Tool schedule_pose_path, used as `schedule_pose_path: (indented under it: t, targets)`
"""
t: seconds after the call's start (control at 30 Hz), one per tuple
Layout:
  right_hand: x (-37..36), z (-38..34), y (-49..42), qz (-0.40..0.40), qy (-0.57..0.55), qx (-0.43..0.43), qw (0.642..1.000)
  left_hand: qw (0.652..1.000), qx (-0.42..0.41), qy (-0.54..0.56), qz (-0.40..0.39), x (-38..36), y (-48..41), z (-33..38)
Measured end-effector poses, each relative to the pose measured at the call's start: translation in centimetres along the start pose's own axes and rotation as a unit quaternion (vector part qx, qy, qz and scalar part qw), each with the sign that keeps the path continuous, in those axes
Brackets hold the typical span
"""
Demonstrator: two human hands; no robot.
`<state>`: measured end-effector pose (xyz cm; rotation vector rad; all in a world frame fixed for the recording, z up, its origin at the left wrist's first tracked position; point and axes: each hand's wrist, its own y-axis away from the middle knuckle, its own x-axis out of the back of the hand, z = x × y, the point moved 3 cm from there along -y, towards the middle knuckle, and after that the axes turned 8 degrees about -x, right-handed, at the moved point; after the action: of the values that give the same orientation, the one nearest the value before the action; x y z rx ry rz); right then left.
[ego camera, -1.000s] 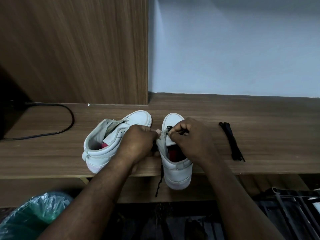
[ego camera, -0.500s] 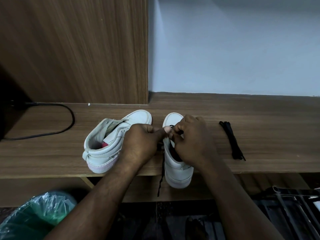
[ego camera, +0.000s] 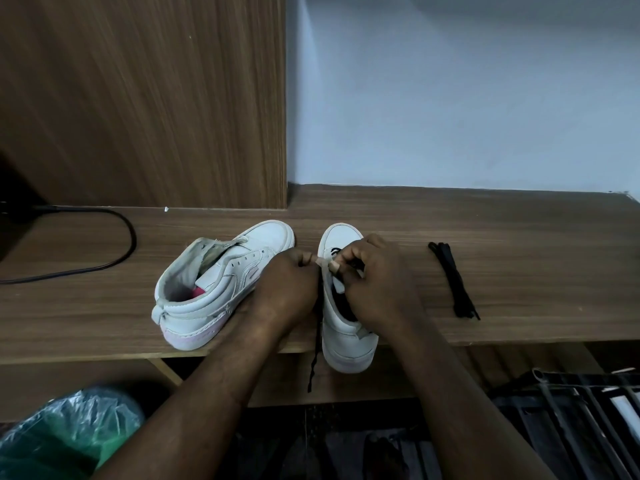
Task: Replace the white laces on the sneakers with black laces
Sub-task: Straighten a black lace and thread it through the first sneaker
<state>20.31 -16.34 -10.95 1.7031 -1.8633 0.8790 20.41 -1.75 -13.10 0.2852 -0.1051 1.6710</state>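
Observation:
Two white high-top sneakers stand on a wooden shelf (ego camera: pixel 485 216). The left sneaker (ego camera: pixel 214 289) lies tilted with no lace in its eyelets. The right sneaker (ego camera: pixel 346 327) stands upright, its heel over the shelf's front edge. My left hand (ego camera: pixel 287 289) pinches the left eyelet edge of the right sneaker. My right hand (ego camera: pixel 377 282) pinches a black lace (ego camera: pixel 313 355) at the eyelets near the toe. One end of that lace hangs down past the shelf edge. A second black lace (ego camera: pixel 453 282) lies folded on the shelf to the right.
A black cable (ego camera: pixel 114 244) curves over the shelf's left part. A wooden panel (ego camera: pixel 145 98) rises behind the left sneaker, a pale wall behind the right. Below the shelf sit a green plastic bag (ego camera: pixel 65 438) at left and a dark rack (ego camera: pixel 571 410) at right.
Both hands have drawn closer together over the right sneaker's eyelets. My right hand has shifted slightly toward the toe and the sneaker's red lining is now covered.

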Motion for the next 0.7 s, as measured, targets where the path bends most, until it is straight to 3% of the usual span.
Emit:
schedule_pose_path:
  t: [0.17,0.53,0.7]
  targets:
    - [0.20,0.32,0.01,0.000,-0.013,-0.006,1.000,0.999,-0.009,-0.036,-0.023,-0.67,0.07,0.18]
    - [-0.20,0.72,-0.21,0.012,-0.094,-0.029,0.995,0.995,0.052,0.071,-0.036,-0.85,-0.22,-0.39]
    - [-0.12,0.84,-0.19,0.006,-0.056,-0.025,0.998,0.999,0.000,-0.041,-0.029,-1.15,-0.51,-0.34]
